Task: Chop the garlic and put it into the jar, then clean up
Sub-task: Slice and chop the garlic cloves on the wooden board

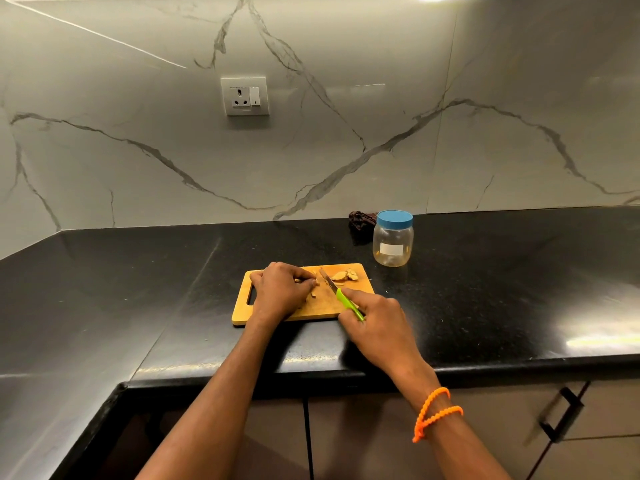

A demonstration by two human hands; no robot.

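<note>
A wooden cutting board [360,289] lies on the black counter. My left hand [282,289] sits on the board with curled fingers that pinch a piece of garlic [311,281] against the wood. My right hand [375,318] grips the green handle of a small knife [341,296], whose blade points up and left, just right of the pinched piece. More garlic pieces [344,275] lie at the board's far right. A clear plastic jar [393,242] with a blue lid on stands behind the board, to the right.
A dark crumpled cloth [360,221] lies behind the jar at the wall. A wall socket [245,95] sits on the marble backsplash. The counter's front edge [485,362] runs just under my forearms. A cabinet handle [561,414] shows at lower right.
</note>
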